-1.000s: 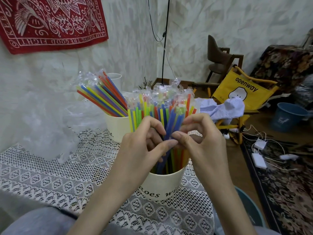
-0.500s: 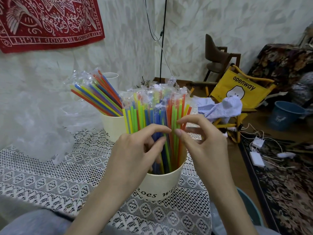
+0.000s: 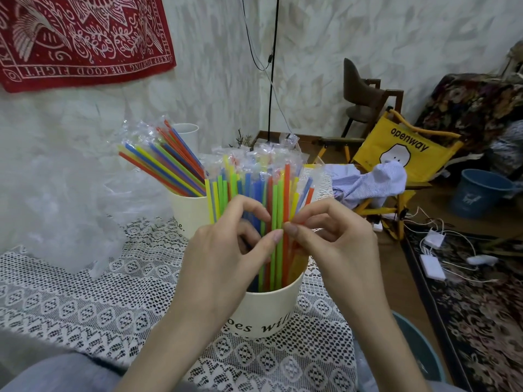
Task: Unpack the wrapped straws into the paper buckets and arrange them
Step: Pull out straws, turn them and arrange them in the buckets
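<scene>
Bench (image 3: 70,301) spread with white lace cloth, filling the lower left of view. Red patterned hanging (image 3: 82,38) on the pale wall above. Crumpled clear plastic (image 3: 56,210) heaped on the bench at left, against the wall. Yellow folding chair (image 3: 402,154) lettered "openway" off to the right on the floor, striped blue cloth (image 3: 370,185) draped over its seat; blue bucket (image 3: 478,193) beyond it, near the patterned rug (image 3: 486,321).

Near paper bucket (image 3: 268,309), cream with dark lettering, standing upright on the bench at centre. Upright bundle of wrapped straws (image 3: 254,182) packed inside it, green, orange, blue and yellow, clear wrapper ends bunched at the top. Far paper bucket (image 3: 188,210) just behind and left, touching or nearly touching the near one, holding leaning straws (image 3: 161,162) tilted to the left.

Left hand (image 3: 223,250) raised in front of the upright bundle, fingers curled, thumb and forefinger pinching into the straws around mid-height. Right hand (image 3: 336,244) opposite, likewise curled, thumb and forefinger pinching straws at the bundle's right side. Thumb tips of both hands almost meeting over a green straw.
</scene>
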